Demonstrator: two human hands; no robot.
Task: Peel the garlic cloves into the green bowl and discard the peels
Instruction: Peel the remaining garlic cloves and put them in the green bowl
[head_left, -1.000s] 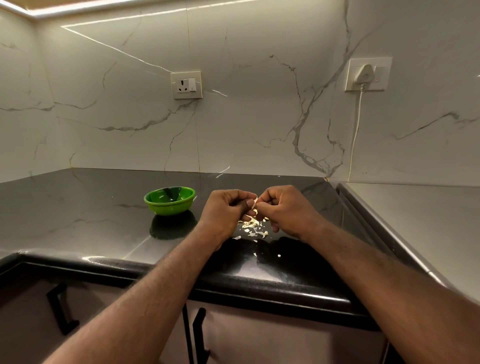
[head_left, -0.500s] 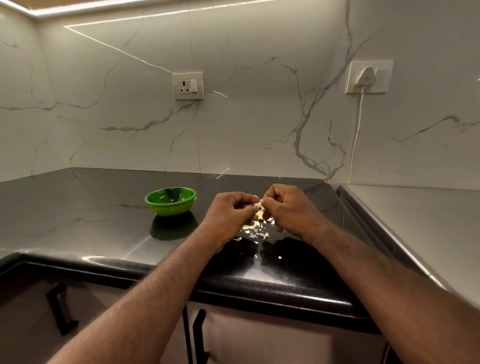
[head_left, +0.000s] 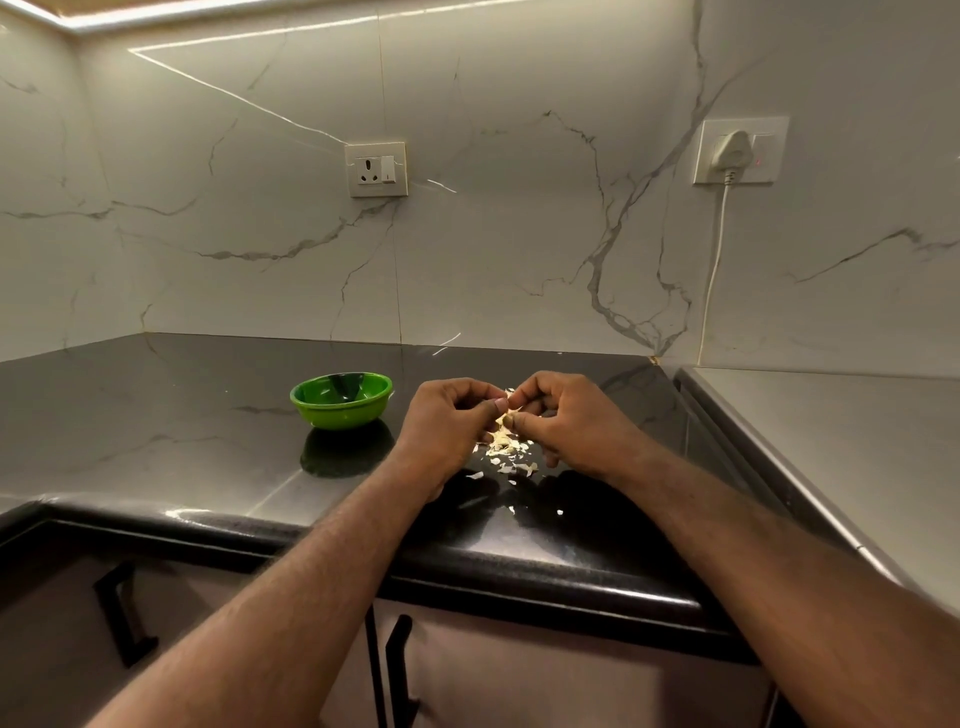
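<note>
While a garlic clove (head_left: 504, 417) is pinched by left hand (head_left: 448, 426) and right hand (head_left: 567, 420), the green bowl (head_left: 340, 410) is set leftward — nearer the left hand; peels (head_left: 506, 453) are strewn beneath.

Black polished counter (head_left: 156, 415), pale veins, running into a corner. White marble wall (head_left: 519, 234) behind, grey veining. Socket with switch (head_left: 376, 170) on the wall, nothing plugged in. Second socket plate (head_left: 769, 150) farther right, holding a white plug (head_left: 731, 153); its cord (head_left: 714, 270) hung down to the counter. Grey matte surface (head_left: 831, 441) adjoined on the right. Cabinet doors (head_left: 519, 675) below had black handles (head_left: 397, 670). Light strip (head_left: 156, 8) glowed overhead.
</note>
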